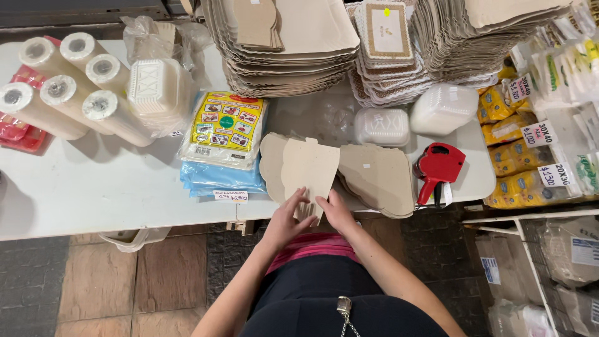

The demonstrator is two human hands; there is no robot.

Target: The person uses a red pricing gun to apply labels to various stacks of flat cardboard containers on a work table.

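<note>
Both hands are on one flat cardboard blank [309, 171] at the worktop's [93, 187] near edge: left hand [290, 218] and right hand [337, 212] pinch its bottom end. It's still flat, nothing folded yet, and more blanks [377, 178] sit right of it, beside the red price gun [437, 168].

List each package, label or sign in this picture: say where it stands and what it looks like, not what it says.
Yellow printed packet: table middle, on the blue packets.
White price tag: small rectangle below the blue packets.
Yellow bags: stacked at right, with white handwritten price cards.
Red label gun: table's right end.
</note>
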